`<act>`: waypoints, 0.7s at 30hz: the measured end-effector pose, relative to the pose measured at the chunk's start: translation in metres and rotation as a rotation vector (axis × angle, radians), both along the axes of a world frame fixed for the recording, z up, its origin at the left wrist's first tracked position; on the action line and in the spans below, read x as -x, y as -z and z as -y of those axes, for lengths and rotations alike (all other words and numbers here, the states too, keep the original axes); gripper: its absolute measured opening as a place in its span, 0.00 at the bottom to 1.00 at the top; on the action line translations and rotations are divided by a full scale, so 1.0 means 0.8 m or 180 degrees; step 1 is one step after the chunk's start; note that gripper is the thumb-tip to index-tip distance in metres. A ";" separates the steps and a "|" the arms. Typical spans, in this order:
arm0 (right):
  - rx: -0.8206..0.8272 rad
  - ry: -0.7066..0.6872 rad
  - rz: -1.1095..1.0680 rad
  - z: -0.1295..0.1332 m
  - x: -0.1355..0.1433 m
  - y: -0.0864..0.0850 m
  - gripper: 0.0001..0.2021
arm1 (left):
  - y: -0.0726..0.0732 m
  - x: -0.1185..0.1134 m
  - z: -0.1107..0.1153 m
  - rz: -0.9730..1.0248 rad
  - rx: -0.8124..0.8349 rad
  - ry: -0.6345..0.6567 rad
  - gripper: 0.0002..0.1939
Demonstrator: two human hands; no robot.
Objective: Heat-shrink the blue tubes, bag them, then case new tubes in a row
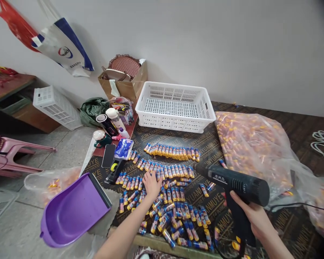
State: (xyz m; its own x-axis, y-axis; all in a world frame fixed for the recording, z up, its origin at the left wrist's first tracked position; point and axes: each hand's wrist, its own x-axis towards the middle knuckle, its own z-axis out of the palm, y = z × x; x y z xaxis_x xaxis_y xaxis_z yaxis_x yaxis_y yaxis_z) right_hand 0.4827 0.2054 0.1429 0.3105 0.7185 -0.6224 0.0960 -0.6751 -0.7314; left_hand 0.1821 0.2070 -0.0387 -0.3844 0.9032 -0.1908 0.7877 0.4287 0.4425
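My right hand (256,219) is wrapped around the handle of a black heat gun (240,183). Its nozzle points left, near the right end of a row of small tubes (175,171) with blue and yellow ends and printed labels. Over the left part of that row reaches my left hand (152,185), fingers stretched out and their tips touching the tubes. A second neat row of tubes (172,151) lies behind it. Many loose tubes (162,219) are scattered toward the table's front edge, some partly hidden by my left forearm.
Behind the rows stands a white plastic crate (175,124). Large clear bags of tubes (256,144) fill the right side, with a cord below. Left are a phone (108,155), a tape dispenser (115,172), bottles (108,124) and a purple dustpan (72,212) beside the table.
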 end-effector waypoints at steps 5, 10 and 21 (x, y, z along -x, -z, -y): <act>0.0024 0.0215 -0.0137 -0.001 -0.009 0.012 0.21 | 0.001 -0.024 -0.045 0.0087 -0.0326 0.0577 0.19; 0.0021 0.0240 -0.0237 0.004 -0.025 0.016 0.20 | 0.011 -0.056 -0.063 0.0558 -0.0149 0.1874 0.21; 0.0041 0.0230 -0.0249 0.018 -0.072 0.023 0.19 | 0.004 -0.105 -0.078 0.0365 -0.0271 0.2105 0.22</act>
State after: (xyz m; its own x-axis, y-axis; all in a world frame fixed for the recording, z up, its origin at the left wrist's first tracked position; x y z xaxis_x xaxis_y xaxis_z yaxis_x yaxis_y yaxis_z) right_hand 0.5404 0.1908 0.1243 0.3112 0.6878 -0.6558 -0.0102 -0.6876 -0.7260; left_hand 0.2658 0.2696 -0.0420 0.2728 0.9551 -0.1153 0.8183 -0.1674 0.5499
